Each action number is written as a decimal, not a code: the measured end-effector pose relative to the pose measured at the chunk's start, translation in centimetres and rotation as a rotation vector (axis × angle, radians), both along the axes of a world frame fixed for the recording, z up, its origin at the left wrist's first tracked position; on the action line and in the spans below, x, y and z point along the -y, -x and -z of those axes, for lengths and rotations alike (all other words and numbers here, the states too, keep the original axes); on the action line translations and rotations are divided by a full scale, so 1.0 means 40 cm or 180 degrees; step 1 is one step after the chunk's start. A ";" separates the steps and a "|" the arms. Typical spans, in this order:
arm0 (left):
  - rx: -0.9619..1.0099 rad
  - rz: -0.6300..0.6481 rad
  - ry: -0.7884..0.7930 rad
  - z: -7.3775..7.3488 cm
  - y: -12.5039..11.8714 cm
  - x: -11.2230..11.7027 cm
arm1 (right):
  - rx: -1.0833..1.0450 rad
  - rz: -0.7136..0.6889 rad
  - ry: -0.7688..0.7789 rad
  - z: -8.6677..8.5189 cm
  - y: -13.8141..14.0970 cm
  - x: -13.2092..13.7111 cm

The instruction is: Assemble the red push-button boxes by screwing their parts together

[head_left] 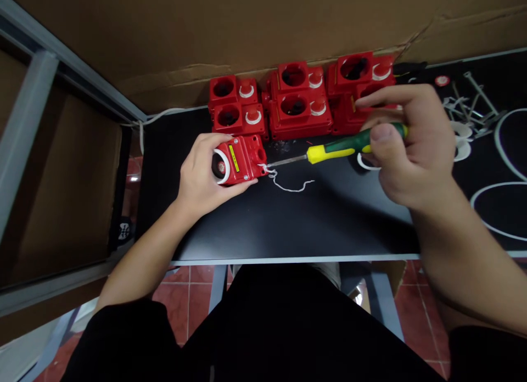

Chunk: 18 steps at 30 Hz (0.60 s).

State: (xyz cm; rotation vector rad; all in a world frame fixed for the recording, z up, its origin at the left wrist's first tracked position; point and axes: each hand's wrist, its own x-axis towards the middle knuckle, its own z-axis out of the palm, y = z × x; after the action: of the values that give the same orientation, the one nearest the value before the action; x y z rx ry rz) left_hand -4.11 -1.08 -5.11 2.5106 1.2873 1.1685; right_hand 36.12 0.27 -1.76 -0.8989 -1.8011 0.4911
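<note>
In the head view, the left hand's (200,176) fingers grip a red housing (242,163) above the worktop (288,228), between its front and back edges. A white ring (226,165) lines its large opening; a round red-and-white piece (221,168) shows inside. The right hand (415,146) grips a screwdriver (337,147), tip at a white cord (290,190) by the housing's end. Along the back edge, more red housings (302,127) have dark, unreadable openings.
</note>
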 end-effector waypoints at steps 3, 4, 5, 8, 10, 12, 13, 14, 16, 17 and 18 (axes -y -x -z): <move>-0.0028 -0.0103 0.0132 0.001 -0.003 0.002 | -0.0277 -0.0129 -0.0026 0.003 0.009 -0.004; -0.0052 -0.0137 0.0146 0.001 -0.004 0.002 | -0.0337 -0.0145 -0.0060 0.001 0.013 -0.004; -0.0084 -0.0164 0.0152 0.001 -0.004 0.003 | -0.0394 -0.0169 -0.0099 0.000 0.016 -0.003; -0.0138 -0.0243 0.0208 -0.001 -0.005 0.004 | -0.0538 -0.0248 -0.0104 -0.003 0.021 -0.002; -0.0122 -0.0271 0.0259 0.000 -0.005 0.004 | -0.0621 -0.0285 -0.0045 -0.002 0.021 -0.002; -0.0052 -0.0230 0.0208 0.002 -0.006 0.004 | -0.0656 -0.0309 0.0046 -0.003 0.020 -0.002; -0.0016 -0.0192 0.0157 0.003 -0.008 0.003 | -0.0673 -0.0328 0.0079 -0.003 0.020 -0.001; 0.0006 -0.0159 0.0106 0.004 -0.009 0.002 | -0.0695 -0.0347 0.0138 -0.005 0.020 0.000; 0.0017 -0.0107 -0.0035 0.005 -0.012 0.001 | -0.0791 -0.0384 0.0243 -0.008 0.021 0.004; 0.0010 -0.0105 -0.0077 0.004 -0.013 0.001 | -0.0852 -0.0407 0.0268 -0.010 0.022 0.005; -0.0001 -0.0127 -0.0079 0.003 -0.013 0.002 | -0.0901 -0.0423 0.0299 -0.012 0.023 0.006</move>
State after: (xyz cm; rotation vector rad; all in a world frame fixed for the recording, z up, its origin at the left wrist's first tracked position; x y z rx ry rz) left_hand -3.57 -1.15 -5.23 2.5136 1.3374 1.1995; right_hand 35.20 0.05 -1.30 -0.7344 -1.5942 0.7547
